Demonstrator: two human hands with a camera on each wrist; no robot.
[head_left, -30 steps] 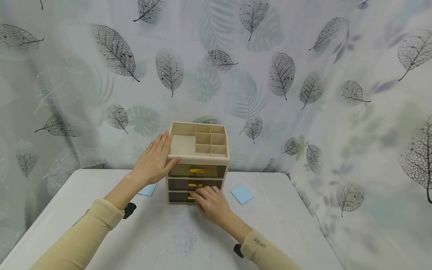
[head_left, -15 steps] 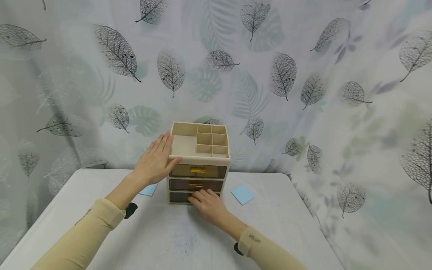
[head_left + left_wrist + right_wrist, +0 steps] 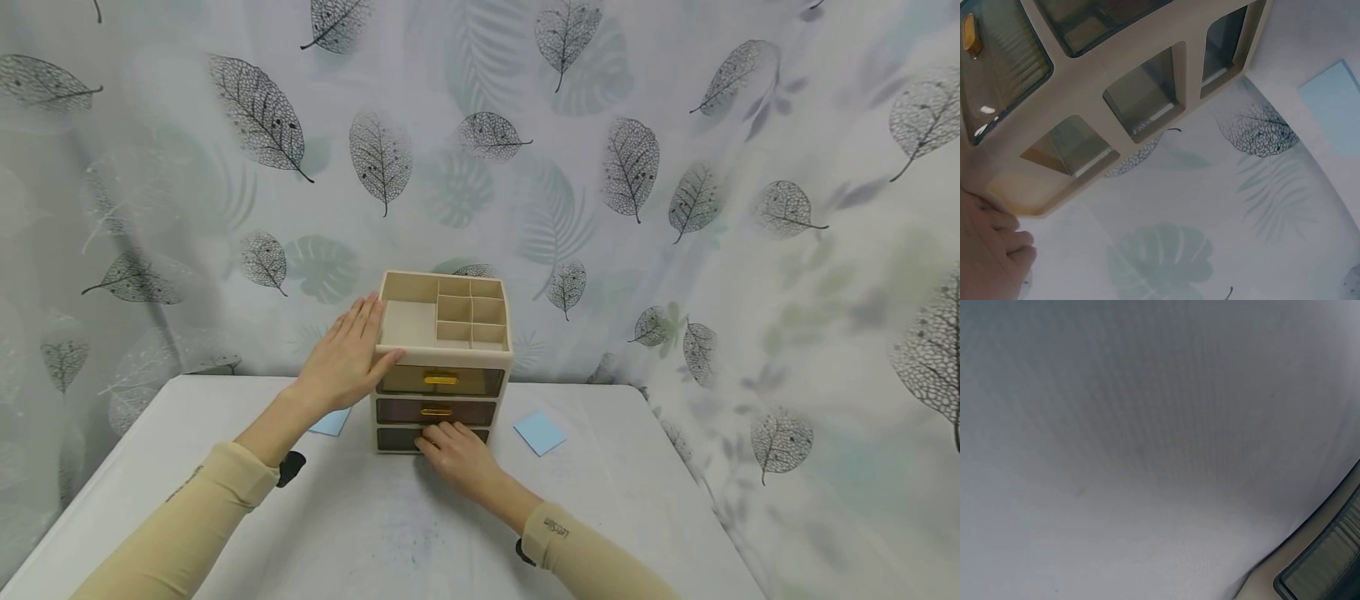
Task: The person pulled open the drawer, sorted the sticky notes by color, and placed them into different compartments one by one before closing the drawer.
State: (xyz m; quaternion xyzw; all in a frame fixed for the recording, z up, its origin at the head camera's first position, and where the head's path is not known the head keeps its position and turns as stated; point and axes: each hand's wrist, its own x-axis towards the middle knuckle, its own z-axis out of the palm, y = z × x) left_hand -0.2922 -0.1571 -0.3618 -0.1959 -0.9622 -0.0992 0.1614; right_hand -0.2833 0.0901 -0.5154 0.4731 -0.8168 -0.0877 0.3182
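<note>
A beige desktop organizer with three dark see-through drawers and a divided top tray stands upright at the middle of the table. My left hand rests with straight fingers along its upper left side, the thumb over the front edge; in the left wrist view the knuckles are beside the frame. At the bottom drawer, my right hand has its fingers curled over the handle's place, hiding it. The yellow handles of the upper drawers are visible. All drawers sit flush. In the right wrist view only an organizer corner shows.
Light blue square paper lies on the white table right of the organizer. Another blue piece is partly behind the left wrist. A leaf-patterned curtain hangs close behind the table.
My right hand has shifted slightly left along the bottom drawer, and its fingers now cover the handle that showed a second ago. The left hand stays in place on the organizer.
</note>
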